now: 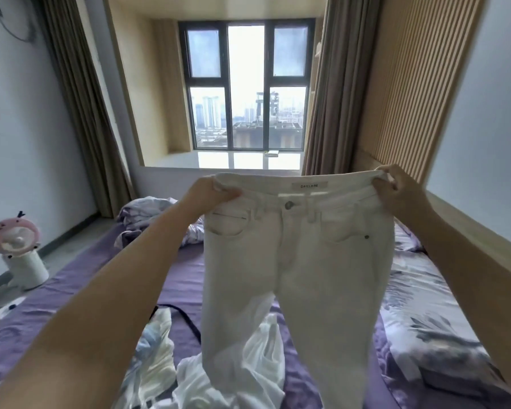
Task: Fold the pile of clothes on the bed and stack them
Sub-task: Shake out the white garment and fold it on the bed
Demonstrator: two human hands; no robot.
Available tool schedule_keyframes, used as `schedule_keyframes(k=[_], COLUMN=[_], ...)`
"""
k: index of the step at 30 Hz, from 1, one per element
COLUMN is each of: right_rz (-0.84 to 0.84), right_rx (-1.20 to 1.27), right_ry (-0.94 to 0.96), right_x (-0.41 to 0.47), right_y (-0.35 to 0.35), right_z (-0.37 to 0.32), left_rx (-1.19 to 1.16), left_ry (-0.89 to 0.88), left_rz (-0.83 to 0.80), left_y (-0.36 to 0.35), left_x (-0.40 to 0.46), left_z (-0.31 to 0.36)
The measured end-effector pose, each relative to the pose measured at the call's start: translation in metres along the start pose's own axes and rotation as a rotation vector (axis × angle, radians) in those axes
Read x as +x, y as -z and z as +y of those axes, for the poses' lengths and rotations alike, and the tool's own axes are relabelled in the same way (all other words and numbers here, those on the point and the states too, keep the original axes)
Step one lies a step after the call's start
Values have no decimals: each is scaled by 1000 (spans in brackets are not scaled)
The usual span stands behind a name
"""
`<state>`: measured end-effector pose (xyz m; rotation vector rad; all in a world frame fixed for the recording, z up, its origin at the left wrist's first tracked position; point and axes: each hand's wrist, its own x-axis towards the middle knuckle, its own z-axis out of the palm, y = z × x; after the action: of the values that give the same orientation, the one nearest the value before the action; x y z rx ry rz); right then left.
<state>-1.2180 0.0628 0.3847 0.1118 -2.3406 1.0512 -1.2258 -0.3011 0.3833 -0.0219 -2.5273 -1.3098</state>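
White denim is pinched at both ends of its waistband: the left hand [211, 191] grips one corner, the right hand [396, 190] the other, each with fingers curled over the band. These white jeans [301, 270] hang upright in the air above the bed [71, 296], legs dangling toward its near edge. Beneath them lies a crumpled pile of clothes [195, 376]. A rumpled duvet [148, 214] sits at the bed's far end, toward the window [245, 87].
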Motion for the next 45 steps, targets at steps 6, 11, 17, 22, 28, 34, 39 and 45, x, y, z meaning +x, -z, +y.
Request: schedule_keyframes(k=[6, 11, 17, 22, 28, 34, 39, 45], right_rz=[-184, -399, -295, -178, -274, -449, -266, -98], right_rx=[350, 620, 639, 500, 134, -109, 70, 257], right_ry=[-249, -490, -537, -350, 46, 25, 76, 7], right_x=[-31, -42, -49, -48, -52, -59, -41, -7], right_y=[-32, -49, -67, -64, -64, -57, -38, -15], right_z=[28, 42, 49, 55, 42, 45, 40, 11], left_rx=[17, -573, -688, -370, -548, -543, -501, -698], left_ry=[171, 392, 331, 172, 168, 159, 173, 102], left_rz=[51, -22, -252, -90, -175, -236, -196, -256], left_y=[-37, -45, -43, -40, -42, -45, -33, -8], left_x=[-8, -24, -34, -33, -32, -26, -27, -12], left_z=[-54, -72, -82, -91, -93, -87, -74, -39])
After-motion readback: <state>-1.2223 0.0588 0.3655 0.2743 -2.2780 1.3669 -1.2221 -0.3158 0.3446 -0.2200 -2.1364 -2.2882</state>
